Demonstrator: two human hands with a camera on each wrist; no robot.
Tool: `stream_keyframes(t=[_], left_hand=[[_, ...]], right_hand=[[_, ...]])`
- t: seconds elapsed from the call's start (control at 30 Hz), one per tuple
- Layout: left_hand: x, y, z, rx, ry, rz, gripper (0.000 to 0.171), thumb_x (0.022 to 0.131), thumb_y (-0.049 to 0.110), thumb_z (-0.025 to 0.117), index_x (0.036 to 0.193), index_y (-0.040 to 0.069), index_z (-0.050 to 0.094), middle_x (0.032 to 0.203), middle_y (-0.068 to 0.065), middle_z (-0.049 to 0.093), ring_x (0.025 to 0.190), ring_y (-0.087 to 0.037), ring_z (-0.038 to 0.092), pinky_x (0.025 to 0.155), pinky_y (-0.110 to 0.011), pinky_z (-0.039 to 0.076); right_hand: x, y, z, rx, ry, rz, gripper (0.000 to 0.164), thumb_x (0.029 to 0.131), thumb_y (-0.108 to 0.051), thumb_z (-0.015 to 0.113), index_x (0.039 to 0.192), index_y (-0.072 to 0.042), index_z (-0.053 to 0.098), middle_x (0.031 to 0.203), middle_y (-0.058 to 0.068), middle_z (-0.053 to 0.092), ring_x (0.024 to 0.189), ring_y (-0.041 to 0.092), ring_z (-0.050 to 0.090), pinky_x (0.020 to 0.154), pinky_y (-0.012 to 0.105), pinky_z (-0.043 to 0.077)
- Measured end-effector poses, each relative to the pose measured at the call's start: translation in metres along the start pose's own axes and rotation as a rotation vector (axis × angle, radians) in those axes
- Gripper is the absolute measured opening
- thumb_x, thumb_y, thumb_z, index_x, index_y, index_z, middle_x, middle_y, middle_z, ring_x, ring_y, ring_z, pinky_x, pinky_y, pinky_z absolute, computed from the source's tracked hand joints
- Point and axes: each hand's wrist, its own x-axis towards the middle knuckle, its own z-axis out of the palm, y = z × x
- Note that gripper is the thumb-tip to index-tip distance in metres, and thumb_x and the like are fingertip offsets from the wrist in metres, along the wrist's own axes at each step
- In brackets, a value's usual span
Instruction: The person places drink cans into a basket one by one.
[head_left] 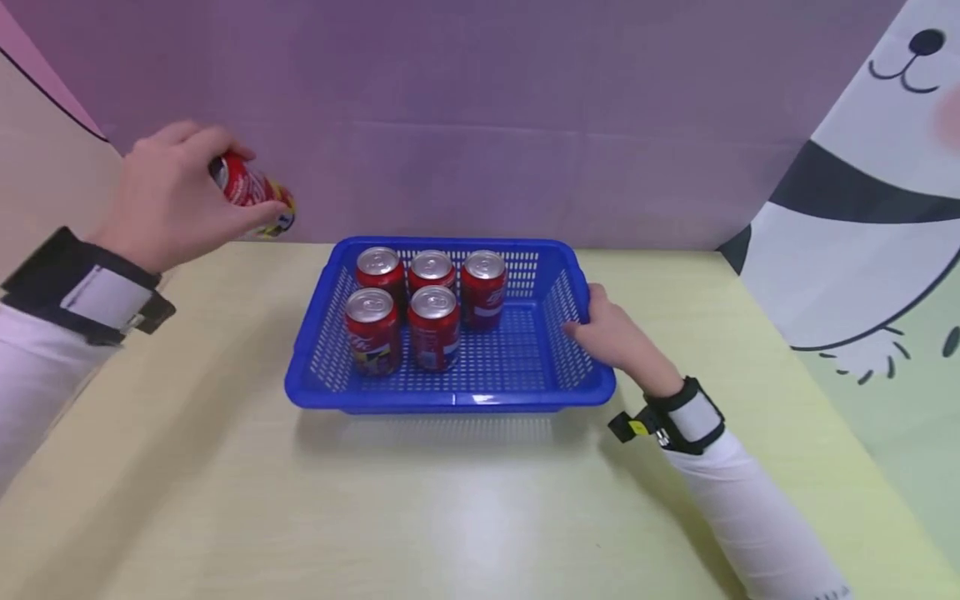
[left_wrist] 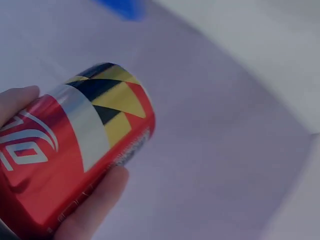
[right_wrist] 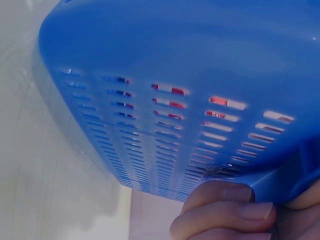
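In the head view, my left hand [head_left: 176, 196] grips a red soda can [head_left: 251, 187] tilted in the air, left of the basket and above the table. The left wrist view shows that soda can [left_wrist: 75, 145] up close, red with a white band and black-and-yellow checks, between thumb and fingers. My right hand [head_left: 618, 333] holds the right rim of a blue plastic basket [head_left: 450, 400]. Its curled fingers lie against the basket's outer wall in the right wrist view. Several red cans [head_left: 435, 329] stand upright in the basket's left and middle part.
The basket sits on a pale wooden table [head_left: 465, 508]. Behind the table rises a purple wall covering [head_left: 465, 125]. A panel with a cartoon animal [head_left: 862, 250] borders the right side. Inside the basket, bare floor shows to the right of the cans.
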Motion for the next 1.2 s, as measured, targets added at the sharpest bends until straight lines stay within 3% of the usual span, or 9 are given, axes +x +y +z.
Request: stream_keyframes(t=[0.1,0.2,0.37,0.53,0.67,0.87,1.03,1.2], left_hand=[[0.011,0.045,-0.011,-0.052,-0.038,0.121,0.060,0.079,0.031,0.083,0.124,-0.002,0.060,0.115,-0.023,0.056,0.097,-0.040,0.053,0.073,-0.055,0.054],[0.020,0.085,-0.008,-0.104,-0.113,0.256,0.058,0.078,0.033,0.084,0.123,0.003,0.063,0.116,-0.018,0.057,0.093,-0.034,0.058,0.071,-0.048,0.057],[0.034,0.137,0.019,-0.106,-0.275,0.394,0.053,0.079,0.035,0.083,0.120,0.007,0.064,0.115,-0.012,0.058,0.091,-0.027,0.062,0.073,-0.039,0.058],[0.042,0.171,0.055,-0.089,-0.376,0.522,0.054,0.080,0.038,0.081,0.123,0.010,0.064,0.110,-0.007,0.058,0.089,-0.020,0.059,0.075,-0.032,0.055],[0.040,0.182,0.083,-0.080,-0.440,0.626,0.052,0.080,0.037,0.082,0.122,0.012,0.064,0.106,-0.004,0.057,0.090,-0.018,0.055,0.076,-0.030,0.053],[0.030,0.185,0.122,-0.068,-0.553,0.755,0.043,0.080,0.029,0.083,0.115,0.011,0.067,0.102,-0.004,0.058,0.093,-0.020,0.054,0.083,-0.031,0.048],[0.023,0.181,0.141,-0.007,-0.618,0.742,0.044,0.077,0.028,0.086,0.115,0.013,0.068,0.105,-0.004,0.061,0.095,-0.019,0.056,0.084,-0.031,0.050],[0.021,0.176,0.151,-0.010,-0.691,0.706,0.048,0.075,0.023,0.087,0.118,0.013,0.069,0.107,-0.006,0.061,0.096,-0.020,0.057,0.082,-0.031,0.051]], right_hand=[[-0.002,0.001,-0.002,-0.001,0.002,0.000,0.068,0.098,-0.013,0.052,0.148,0.010,0.013,0.129,0.037,0.047,0.101,0.042,0.061,0.077,0.048,0.057],[-0.004,0.001,-0.003,0.002,0.003,0.001,0.068,0.098,-0.013,0.051,0.148,0.010,0.012,0.130,0.037,0.046,0.100,0.043,0.062,0.077,0.048,0.057],[-0.003,0.000,-0.002,0.006,0.002,0.004,0.067,0.098,-0.012,0.051,0.148,0.010,0.013,0.131,0.038,0.045,0.102,0.044,0.061,0.078,0.049,0.057],[0.000,-0.002,0.002,0.006,0.011,-0.011,0.065,0.097,-0.011,0.053,0.146,0.011,0.017,0.128,0.036,0.049,0.102,0.043,0.061,0.080,0.048,0.056],[0.002,-0.003,0.005,0.016,0.016,-0.035,0.063,0.097,-0.010,0.053,0.145,0.011,0.018,0.125,0.035,0.051,0.099,0.041,0.062,0.079,0.048,0.056],[0.002,-0.004,0.010,0.056,0.010,-0.039,0.061,0.097,-0.009,0.052,0.145,0.009,0.018,0.122,0.034,0.053,0.092,0.039,0.065,0.070,0.043,0.059],[0.002,-0.006,0.011,0.053,-0.003,-0.040,0.062,0.097,-0.009,0.051,0.146,0.009,0.017,0.121,0.034,0.053,0.091,0.039,0.066,0.069,0.042,0.059],[0.002,-0.008,0.011,0.030,0.003,-0.038,0.062,0.097,-0.010,0.052,0.145,0.010,0.018,0.121,0.035,0.053,0.093,0.040,0.065,0.072,0.044,0.059]])
